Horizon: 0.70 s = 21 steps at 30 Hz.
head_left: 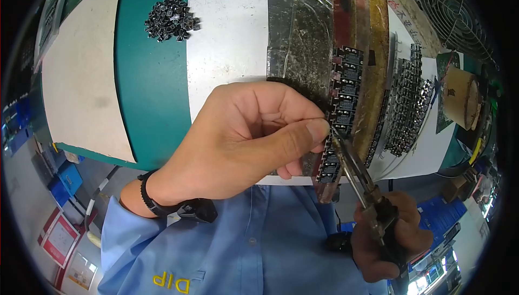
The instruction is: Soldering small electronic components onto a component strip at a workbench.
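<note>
My left hand [232,146] reaches over the work strip, its thumb and forefinger pinched together at the left edge of a row of small black components [346,89]. Whatever sits between those fingertips is hidden or too small to make out. At the lower right, my right hand [408,233] is wrapped round the dark handle of a soldering iron [354,170], which has a thin metal tube along its shaft. The iron's tip points up and left, right beside my left thumb tip, at the components. The row stands along a dark, tape-covered fixture [300,30].
A pile of small black parts [172,19] lies on the green mat [148,89] at the far left. Several rows of finished-looking black components [403,100] stand to the right. Beyond them are a round tan roll [460,98] and a wire fan guard [451,11].
</note>
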Motion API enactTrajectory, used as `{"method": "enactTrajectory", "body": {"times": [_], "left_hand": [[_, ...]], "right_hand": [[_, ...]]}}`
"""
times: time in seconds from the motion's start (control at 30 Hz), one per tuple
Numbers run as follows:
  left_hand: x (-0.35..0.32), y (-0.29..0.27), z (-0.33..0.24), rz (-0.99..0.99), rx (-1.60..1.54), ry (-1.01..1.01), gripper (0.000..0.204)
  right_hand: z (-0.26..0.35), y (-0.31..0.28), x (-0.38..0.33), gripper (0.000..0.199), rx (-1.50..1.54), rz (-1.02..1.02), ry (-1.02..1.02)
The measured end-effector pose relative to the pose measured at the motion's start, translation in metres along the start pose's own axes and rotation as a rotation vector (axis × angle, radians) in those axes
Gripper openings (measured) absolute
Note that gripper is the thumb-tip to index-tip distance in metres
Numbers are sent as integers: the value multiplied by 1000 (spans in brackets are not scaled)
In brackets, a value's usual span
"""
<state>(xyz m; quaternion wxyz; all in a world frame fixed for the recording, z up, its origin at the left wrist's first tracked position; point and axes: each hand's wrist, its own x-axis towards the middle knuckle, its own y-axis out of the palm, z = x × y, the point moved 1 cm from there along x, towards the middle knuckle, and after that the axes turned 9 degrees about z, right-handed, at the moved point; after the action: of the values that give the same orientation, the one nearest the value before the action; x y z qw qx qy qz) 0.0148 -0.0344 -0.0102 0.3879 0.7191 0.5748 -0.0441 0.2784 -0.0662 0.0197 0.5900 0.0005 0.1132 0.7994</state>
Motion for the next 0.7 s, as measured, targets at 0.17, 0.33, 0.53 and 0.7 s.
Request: {"method": "enactTrajectory", "body": {"times": [0.17, 0.33, 0.53, 0.7], "left_hand": [[1, 2, 0, 5, -7, 5, 8], [1, 1, 1, -5, -13, -4, 7], [1, 0, 0, -1, -17, -15, 7], [2, 0, 0, 1, -17, -19, 6]], "right_hand": [[6, -9, -3, 38, 142, -55, 438], [-14, 41, 24, 42, -354, 46, -456], [-9, 36, 19, 38, -362, 15, -413], [-6, 23, 19, 37, -382, -11, -414]]}}
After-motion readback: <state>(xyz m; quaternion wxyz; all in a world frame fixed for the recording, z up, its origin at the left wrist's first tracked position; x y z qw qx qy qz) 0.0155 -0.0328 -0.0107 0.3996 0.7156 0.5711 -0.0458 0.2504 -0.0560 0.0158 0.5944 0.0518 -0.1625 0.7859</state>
